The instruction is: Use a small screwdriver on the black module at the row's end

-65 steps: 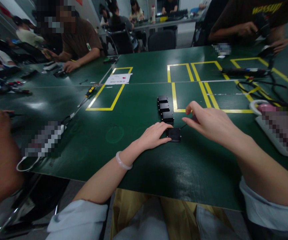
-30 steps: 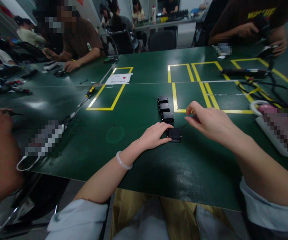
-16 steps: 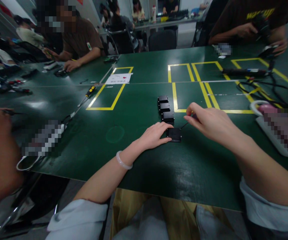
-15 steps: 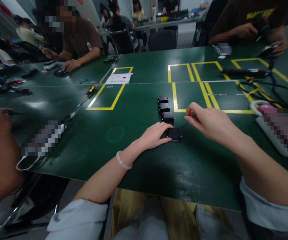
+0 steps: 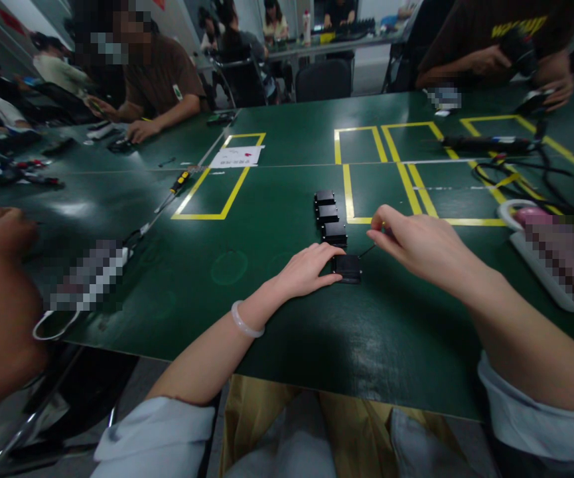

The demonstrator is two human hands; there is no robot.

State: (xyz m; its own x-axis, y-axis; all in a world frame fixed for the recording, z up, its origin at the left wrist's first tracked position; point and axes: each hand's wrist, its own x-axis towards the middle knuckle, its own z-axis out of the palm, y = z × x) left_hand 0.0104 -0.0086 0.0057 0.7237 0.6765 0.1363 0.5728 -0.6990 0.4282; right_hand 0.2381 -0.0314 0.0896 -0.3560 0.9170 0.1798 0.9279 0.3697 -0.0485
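My left hand (image 5: 307,271) grips a small black box (image 5: 348,267) from its left side, thumb at the near edge and fingers at the far edge. The box lies flat on the green table. My right hand (image 5: 411,242) is closed in a pinch on a thin-shafted screwdriver (image 5: 367,251), whose handle is mostly hidden by the fingers. Its dark shaft slants down to the far right corner of the box, where the tip seems to touch. Just beyond, a short row of similar black boxes (image 5: 334,232) stretches away from me, small pins or screws at their corners.
Yellow tape frames (image 5: 349,192) mark the green table (image 5: 277,352). A paper sheet (image 5: 237,157) and a yellow-black screwdriver (image 5: 180,181) lie ahead left. A white-edged tray (image 5: 540,265) and cables (image 5: 548,172) are at right. A neighbour's arm (image 5: 2,299) reaches in at left; other people sit opposite.
My two hands, the box and the screwdriver look almost unmoved. At the left edge the neighbour's hand has shifted and now shows more fully above the table.
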